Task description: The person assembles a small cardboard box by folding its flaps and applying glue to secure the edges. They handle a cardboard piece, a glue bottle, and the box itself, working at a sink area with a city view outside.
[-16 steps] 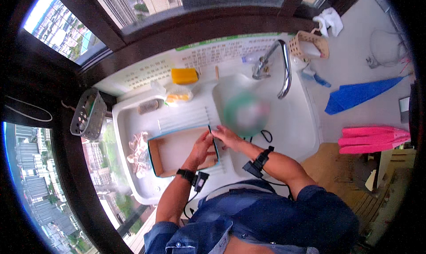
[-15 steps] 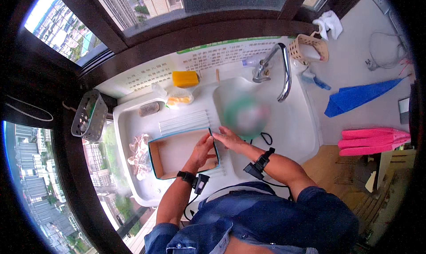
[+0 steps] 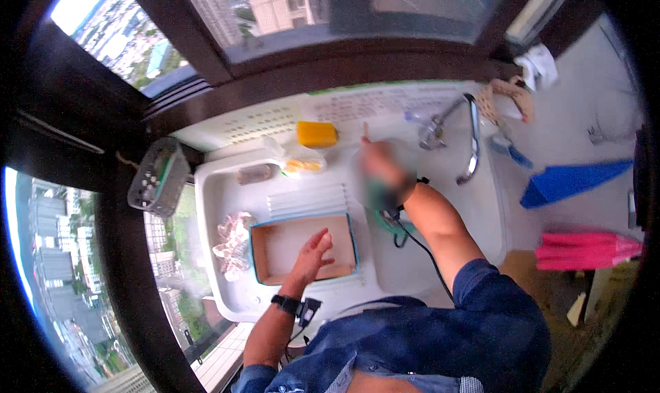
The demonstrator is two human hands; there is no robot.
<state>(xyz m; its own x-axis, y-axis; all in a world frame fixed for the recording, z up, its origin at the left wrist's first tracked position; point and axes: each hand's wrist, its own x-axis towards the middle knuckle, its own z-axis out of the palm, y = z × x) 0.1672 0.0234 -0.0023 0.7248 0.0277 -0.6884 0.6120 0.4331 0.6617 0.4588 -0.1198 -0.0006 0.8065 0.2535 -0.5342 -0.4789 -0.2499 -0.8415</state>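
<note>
My left hand [image 3: 315, 254] hovers over an open shallow box [image 3: 275, 250] with blue edges and a tan inside. Its fingers are loosely spread and hold nothing. My right hand [image 3: 380, 163] reaches far across the sink basin to the back ledge, beside a thin brown stick [image 3: 365, 130]. Blur smears its fingers, so whether they touch the stick I cannot tell. Beneath the right wrist, a green round thing [image 3: 392, 220] in the basin is mostly hidden and blurred. White ribbed strips [image 3: 306, 200] lie behind the box.
Along the back stand a yellow sponge [image 3: 317, 134] and a clear bag with something yellow [image 3: 303, 165]. A brush [image 3: 254, 174] and a crumpled plastic bag [image 3: 235, 245] lie left. At right are the faucet [image 3: 471, 139], a blue cloth [image 3: 574, 183] and pink gloves [image 3: 581, 251].
My right hand has left the box's right edge and moved far over the basin to the back ledge. The left hand has let go of that edge. The whole view has shifted.
</note>
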